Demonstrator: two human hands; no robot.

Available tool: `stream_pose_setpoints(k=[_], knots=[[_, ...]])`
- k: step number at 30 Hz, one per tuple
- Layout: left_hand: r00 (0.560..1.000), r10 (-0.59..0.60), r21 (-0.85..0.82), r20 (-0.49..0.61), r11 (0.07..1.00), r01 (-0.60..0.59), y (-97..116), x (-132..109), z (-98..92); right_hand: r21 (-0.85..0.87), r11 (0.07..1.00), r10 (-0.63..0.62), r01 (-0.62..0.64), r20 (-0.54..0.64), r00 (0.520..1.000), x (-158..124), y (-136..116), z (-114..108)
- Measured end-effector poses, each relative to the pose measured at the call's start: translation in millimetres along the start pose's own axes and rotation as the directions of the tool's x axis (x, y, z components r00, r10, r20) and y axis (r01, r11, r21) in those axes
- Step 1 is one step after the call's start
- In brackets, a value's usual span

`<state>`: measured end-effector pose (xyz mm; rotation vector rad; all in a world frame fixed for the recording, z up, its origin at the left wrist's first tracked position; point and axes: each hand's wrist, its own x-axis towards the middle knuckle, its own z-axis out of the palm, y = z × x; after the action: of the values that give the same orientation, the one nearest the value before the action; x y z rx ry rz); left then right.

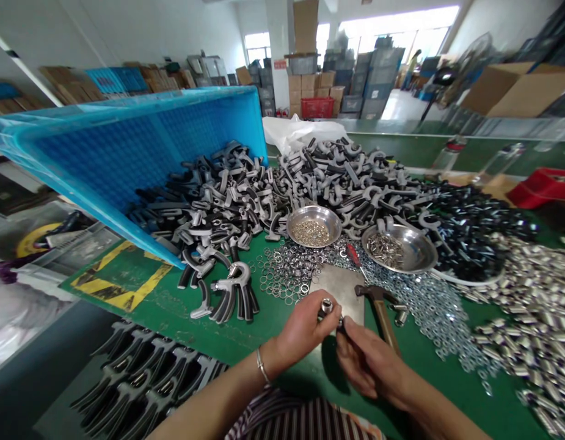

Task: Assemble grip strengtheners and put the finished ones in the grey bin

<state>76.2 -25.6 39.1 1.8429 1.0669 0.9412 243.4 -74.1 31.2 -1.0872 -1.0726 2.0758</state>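
"Checking the sleeve (327,305): where is it sitting?"

"In the left hand (300,327), which is gripping it narrowly. Its open end is facing the camera; its long axis is roughly pointing that way."

"And the right hand (374,357)?"

"Just right of the sleeve, its fingertips are pinching a dark part (341,323), mostly hidden. Farther right, the hammer (380,308) is lying."

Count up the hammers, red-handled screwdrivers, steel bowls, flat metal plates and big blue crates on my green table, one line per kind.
Hammer: 1
Red-handled screwdriver: 1
Steel bowls: 2
Flat metal plate: 1
Big blue crate: 1
Total: 6
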Motion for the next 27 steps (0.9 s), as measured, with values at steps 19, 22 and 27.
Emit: stream_pose_setpoints(k=[19,22,27], knots=[[0.99,-0.143,-0.076,0.005,0.987,0.143,-12,-3,0.0,-0.446,0.895,-0.05,0.01,-0.079,0.996,10,-7,-3],[0.978,-0.203,-0.176,-0.054,0.966,0.191,-15,-2,3.7,-0.607,0.778,-0.379,0.163,-0.246,0.892,11,-6,-7],[0.998,0.066,-0.091,-0.012,0.994,-0.067,-12,3,3.5,-0.345,0.938,-0.027,0.026,0.004,1.0,12,-5,-11]])
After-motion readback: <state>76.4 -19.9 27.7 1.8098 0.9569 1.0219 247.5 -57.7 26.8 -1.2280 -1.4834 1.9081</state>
